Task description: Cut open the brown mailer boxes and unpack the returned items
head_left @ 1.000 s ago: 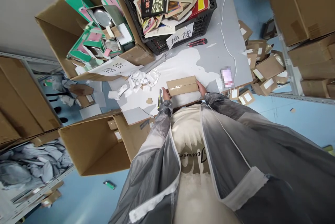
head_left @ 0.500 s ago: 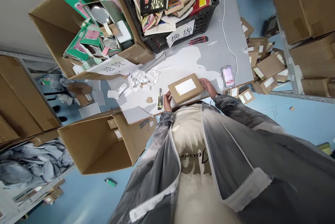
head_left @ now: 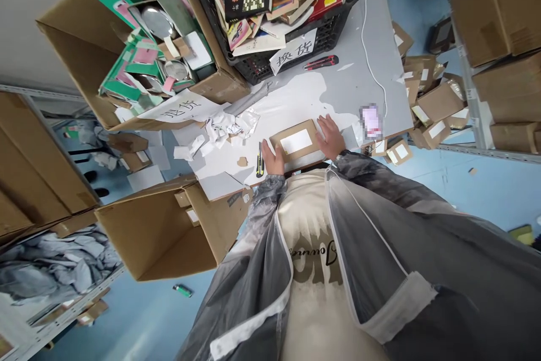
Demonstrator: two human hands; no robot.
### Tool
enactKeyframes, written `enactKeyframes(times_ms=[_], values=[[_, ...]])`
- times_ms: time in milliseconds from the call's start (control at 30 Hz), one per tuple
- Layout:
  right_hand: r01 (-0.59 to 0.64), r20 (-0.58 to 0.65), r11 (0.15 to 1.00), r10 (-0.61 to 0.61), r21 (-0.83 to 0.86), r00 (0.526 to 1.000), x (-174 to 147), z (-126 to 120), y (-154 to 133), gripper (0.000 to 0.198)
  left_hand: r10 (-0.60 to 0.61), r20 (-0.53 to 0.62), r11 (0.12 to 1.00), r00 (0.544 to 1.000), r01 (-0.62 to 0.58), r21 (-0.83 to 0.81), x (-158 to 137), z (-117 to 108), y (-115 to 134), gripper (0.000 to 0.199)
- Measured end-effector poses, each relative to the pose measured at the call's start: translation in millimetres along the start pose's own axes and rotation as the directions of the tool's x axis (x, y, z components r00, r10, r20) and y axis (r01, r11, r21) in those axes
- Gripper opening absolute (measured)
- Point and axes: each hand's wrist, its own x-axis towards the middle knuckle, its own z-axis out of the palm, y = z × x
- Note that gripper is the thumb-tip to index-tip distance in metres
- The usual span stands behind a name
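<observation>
A small brown cardboard box (head_left: 295, 154) with a white label lies near the table's front edge. My left hand (head_left: 274, 159) is at the box's left end, fingers stretched out and thumb near its corner. At the opposite end, my right hand (head_left: 331, 137) is open too, with its fingers spread beside the box. Both hands are at the box's edges without wrapping round it; whether the palms press on it I cannot tell. Just left of my left hand lies a yellow-and-black utility knife (head_left: 259, 161).
Crumpled paper (head_left: 226, 127) lies on the table (head_left: 296, 96). Behind stand a black crate (head_left: 253, 71) of books and a carton (head_left: 220, 85) of green boxes. A red utility knife (head_left: 321, 62) and a pixelated object (head_left: 371, 120) lie rightward. A large open carton (head_left: 169, 248) stands front left.
The box has gone from being held tilted between my hands to lying lower and flatter on the table. My fingers have opened and stretched out at its ends.
</observation>
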Motion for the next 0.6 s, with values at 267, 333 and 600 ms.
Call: enactKeyframes(times_ms=[267,333,600], values=[[0.273,0.319,0.930,-0.189,-0.244,0.929,25.5,40.7,-1.2,0.098,0.309,0.186,0.893,0.933,-0.352,0.281,23.8,43.0,-2.9,0.109],[0.280,0.331,0.925,-0.188,-0.257,0.925,25.0,42.2,6.3,0.100,0.308,0.193,0.890,0.932,-0.354,0.287,23.6,44.5,-5.9,0.108],[-0.080,0.206,0.994,0.064,0.069,0.976,29.0,24.9,-23.8,0.124,0.149,0.075,0.982,0.986,-0.157,0.107,27.9,31.4,-7.2,0.087]])
